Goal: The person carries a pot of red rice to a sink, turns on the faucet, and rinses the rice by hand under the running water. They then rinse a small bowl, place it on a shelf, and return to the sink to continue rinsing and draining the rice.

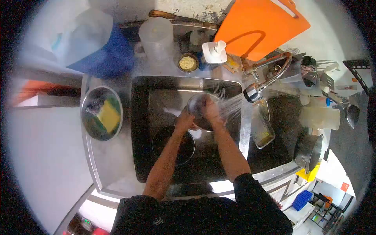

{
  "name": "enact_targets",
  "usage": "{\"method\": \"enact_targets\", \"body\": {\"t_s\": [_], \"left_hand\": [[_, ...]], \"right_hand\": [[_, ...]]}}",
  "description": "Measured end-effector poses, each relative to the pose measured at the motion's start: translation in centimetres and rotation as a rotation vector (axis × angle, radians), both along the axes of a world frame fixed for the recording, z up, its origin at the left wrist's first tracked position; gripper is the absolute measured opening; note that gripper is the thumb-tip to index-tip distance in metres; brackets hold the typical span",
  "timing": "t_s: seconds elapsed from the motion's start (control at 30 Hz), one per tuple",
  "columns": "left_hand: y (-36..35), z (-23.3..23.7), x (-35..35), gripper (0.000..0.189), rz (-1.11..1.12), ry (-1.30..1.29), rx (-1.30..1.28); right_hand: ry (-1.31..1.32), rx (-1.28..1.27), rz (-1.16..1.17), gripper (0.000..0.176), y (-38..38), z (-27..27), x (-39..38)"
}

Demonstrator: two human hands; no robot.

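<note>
Over the left basin of a steel sink [141, 168], a round metal bowl [199, 117] is held tilted under spraying water. My left hand [185, 120] grips the bowl's lower left edge, its fingers closed around the rim. Inside or against the bowl lies my right hand [211, 111], blurred, its fingers too smeared to make out. Water comes from the spray head [252, 93] just right of the bowl. Below my left hand, a dark round pan [172, 150] rests in the basin, partly hidden by my left forearm.
On the left counter stands a round container [102, 113] with a yellow-green sponge. Behind the sink are a clear tub [156, 37], a white pump bottle [214, 53] and an orange board [262, 29]. The right basin holds a rectangular glass dish [262, 127]; a pot [308, 150] stands beyond.
</note>
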State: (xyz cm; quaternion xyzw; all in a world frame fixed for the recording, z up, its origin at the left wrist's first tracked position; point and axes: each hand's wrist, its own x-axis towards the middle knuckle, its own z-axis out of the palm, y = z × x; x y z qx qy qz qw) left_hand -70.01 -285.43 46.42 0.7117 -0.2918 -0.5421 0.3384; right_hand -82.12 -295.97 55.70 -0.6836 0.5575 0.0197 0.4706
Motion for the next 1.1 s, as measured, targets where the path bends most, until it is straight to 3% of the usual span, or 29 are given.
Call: {"method": "enact_targets", "body": {"t_s": [0.03,0.07,0.1,0.17,0.23,0.27,0.3,0.37,0.4,0.47,0.5,0.57,0.63,0.67,0.7,0.73,0.83,0.9,0.93,1.0,1.03,1.1], "left_hand": [[-0.3,-1.5,0.0,0.049,-0.039,-0.072,0.006],[-0.5,-3.0,0.0,0.042,-0.077,-0.144,0.014],[-0.7,-7.1,1.3,0.053,-0.140,-0.111,0.086],[-0.4,-8.0,2.4,0.064,-0.197,-0.083,0.160],[-0.2,-0.3,4.2,0.073,0.077,-0.056,-0.107],[-1.1,3.1,4.5,0.073,0.082,-0.054,-0.105],[-2.8,6.2,4.6,0.078,0.125,0.206,0.094],[-4.2,6.5,3.3,0.083,0.162,0.463,0.277],[-3.7,3.8,2.0,0.085,0.022,0.103,0.100],[-1.9,2.8,-0.9,0.086,-0.118,-0.259,-0.068],[-1.8,3.2,-3.2,0.081,0.217,0.096,0.069],[-1.5,3.4,-5.6,0.076,0.547,0.462,0.214],[-1.5,5.2,-6.4,0.074,0.873,0.918,-0.166],[-1.5,7.3,-6.4,0.076,0.937,0.681,-0.116],[-1.9,7.1,-6.1,0.073,0.981,0.673,-0.048],[-1.9,3.9,-5.6,0.071,1.017,0.764,0.071],[-1.8,-0.7,-3.6,0.063,1.040,0.900,0.273],[-1.9,0.1,-3.5,0.059,0.970,0.736,0.181],[-1.9,1.3,-3.5,0.058,0.899,0.572,0.100],[-2.0,3.9,-3.9,0.060,0.736,0.187,-0.083],[-2.0,5.3,-4.0,0.062,0.643,0.034,-0.169],[-1.6,7.5,-4.3,0.069,0.489,-0.156,-0.255]], "right_hand": [[0.004,-0.001,-0.003,0.053,0.6,-3.2,-0.8],[-0.137,0.025,0.239,0.051,1.1,-7.2,-1.5],[-0.278,0.057,0.481,0.050,1.4,-9.7,-2.3],[-0.130,0.121,0.514,0.046,1.5,2.7,-0.5],[0.067,0.085,0.657,0.043,2.5,5.5,-1.9],[0.026,-0.153,0.693,0.041,3.2,6.3,-2.2],[0.030,-0.148,0.694,0.041,3.7,5.6,-2.7],[-0.051,-0.096,0.187,0.041,3.6,2.1,-3.8],[-0.052,-0.104,0.189,0.041,3.7,-0.6,-4.3],[-0.819,0.058,-0.710,0.043,5.3,-5.4,-4.8],[-0.823,0.056,-0.705,0.043,5.6,-5.2,-4.0],[-1.121,0.254,-0.961,0.046,7.3,-4.0,-2.1],[-1.261,0.352,-1.096,0.048,9.0,-3.7,-1.9],[-1.272,0.349,-1.092,0.049,9.9,-3.8,-2.4],[-1.284,0.345,-1.086,0.050,10.5,-3.8,-2.9],[-1.115,0.375,-1.278,0.048,10.8,-3.3,-3.1],[-0.954,0.487,-1.415,0.051,10.9,-0.8,-3.6],[-0.851,0.477,-1.381,0.055,10.9,-0.6,-3.5],[-0.613,-0.162,-1.160,0.053,10.9,-0.6,-2.4],[-0.140,-0.762,-0.661,0.051,10.9,1.0,-2.2],[-0.145,-0.767,-0.660,0.051,10.0,1.7,-1.9],[0.040,-0.788,0.103,0.058,8.6,2.4,-1.5]]}}
